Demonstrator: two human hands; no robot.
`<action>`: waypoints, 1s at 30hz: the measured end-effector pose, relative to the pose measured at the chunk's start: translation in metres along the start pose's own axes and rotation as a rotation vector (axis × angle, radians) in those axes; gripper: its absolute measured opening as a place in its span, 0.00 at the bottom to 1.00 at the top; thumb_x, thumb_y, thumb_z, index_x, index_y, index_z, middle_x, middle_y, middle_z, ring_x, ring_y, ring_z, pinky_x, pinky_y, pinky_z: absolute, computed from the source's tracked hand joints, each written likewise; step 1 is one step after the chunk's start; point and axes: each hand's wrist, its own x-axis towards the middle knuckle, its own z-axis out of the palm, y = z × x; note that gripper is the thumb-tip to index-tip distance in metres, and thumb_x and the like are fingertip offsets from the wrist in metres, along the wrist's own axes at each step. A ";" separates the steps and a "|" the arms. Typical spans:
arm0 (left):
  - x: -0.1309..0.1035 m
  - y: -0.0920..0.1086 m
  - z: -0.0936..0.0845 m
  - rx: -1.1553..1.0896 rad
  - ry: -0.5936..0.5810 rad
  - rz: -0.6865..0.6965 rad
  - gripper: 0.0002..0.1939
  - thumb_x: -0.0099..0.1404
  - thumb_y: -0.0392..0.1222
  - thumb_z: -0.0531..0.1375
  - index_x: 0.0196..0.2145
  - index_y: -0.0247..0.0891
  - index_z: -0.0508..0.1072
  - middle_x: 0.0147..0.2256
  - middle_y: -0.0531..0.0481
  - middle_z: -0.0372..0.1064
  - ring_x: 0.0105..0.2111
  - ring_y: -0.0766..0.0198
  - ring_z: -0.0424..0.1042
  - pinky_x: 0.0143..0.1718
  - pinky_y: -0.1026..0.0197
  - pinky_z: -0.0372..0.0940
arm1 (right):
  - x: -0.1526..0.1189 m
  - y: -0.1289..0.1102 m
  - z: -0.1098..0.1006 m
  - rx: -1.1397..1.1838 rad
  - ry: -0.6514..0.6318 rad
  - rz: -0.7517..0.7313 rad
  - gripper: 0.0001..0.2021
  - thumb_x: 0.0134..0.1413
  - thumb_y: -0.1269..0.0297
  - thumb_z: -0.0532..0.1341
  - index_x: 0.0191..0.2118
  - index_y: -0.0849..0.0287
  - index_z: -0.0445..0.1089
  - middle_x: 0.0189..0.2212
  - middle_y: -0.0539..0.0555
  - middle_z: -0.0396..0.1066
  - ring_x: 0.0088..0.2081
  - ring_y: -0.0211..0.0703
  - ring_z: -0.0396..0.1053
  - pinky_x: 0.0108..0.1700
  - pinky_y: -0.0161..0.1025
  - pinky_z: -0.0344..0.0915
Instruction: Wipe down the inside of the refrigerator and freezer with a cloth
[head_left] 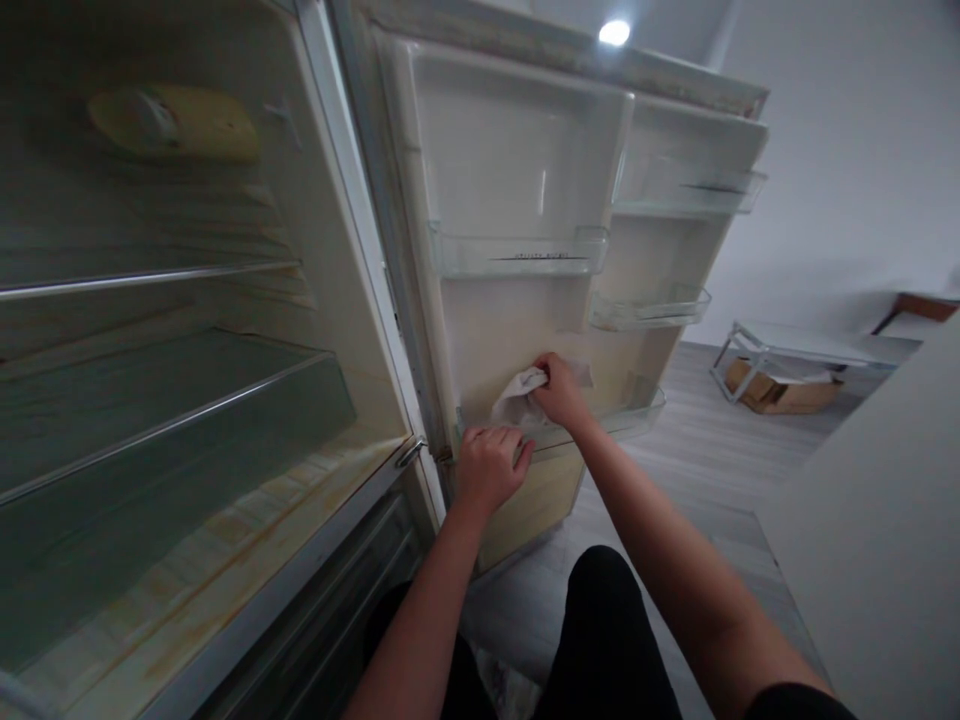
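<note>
White crumpled cloth [517, 392] lies pressed against the cream inner panel of the open fridge door [495, 330], just above the lowest clear plastic door bin [637, 415]. Far left, glass shelves [150, 400] fill the fridge cavity, with a yellow oval lamp cover [176, 122] high up. The left hand [489, 465] curls closed over the bin's rim. The right hand [559, 390] pinches the cloth, fingers closed on it.

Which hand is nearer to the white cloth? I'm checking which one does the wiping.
Right. The right hand presses the white cloth against the fridge door's inner wall. The left hand grips the bottom door shelf's rim, just below the cloth.
</note>
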 end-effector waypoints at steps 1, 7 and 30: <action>-0.001 0.000 -0.001 0.001 0.005 0.004 0.10 0.71 0.46 0.59 0.34 0.40 0.75 0.32 0.47 0.79 0.35 0.53 0.76 0.42 0.50 0.58 | -0.003 -0.001 0.000 -0.028 -0.018 -0.005 0.12 0.45 0.70 0.56 0.40 0.58 0.63 0.37 0.55 0.70 0.40 0.47 0.67 0.43 0.40 0.63; -0.009 -0.003 -0.007 0.020 0.046 0.008 0.11 0.70 0.47 0.60 0.31 0.42 0.73 0.29 0.49 0.77 0.34 0.54 0.76 0.43 0.50 0.60 | -0.021 -0.013 -0.001 -0.163 -0.129 -0.038 0.16 0.47 0.76 0.58 0.44 0.60 0.66 0.40 0.57 0.71 0.42 0.47 0.67 0.44 0.39 0.61; -0.016 -0.007 -0.016 0.005 0.062 0.024 0.11 0.69 0.47 0.60 0.29 0.43 0.71 0.28 0.51 0.77 0.32 0.57 0.75 0.44 0.50 0.61 | -0.038 -0.032 -0.003 -0.240 -0.159 -0.047 0.12 0.50 0.75 0.59 0.41 0.57 0.66 0.39 0.55 0.74 0.40 0.46 0.68 0.40 0.38 0.60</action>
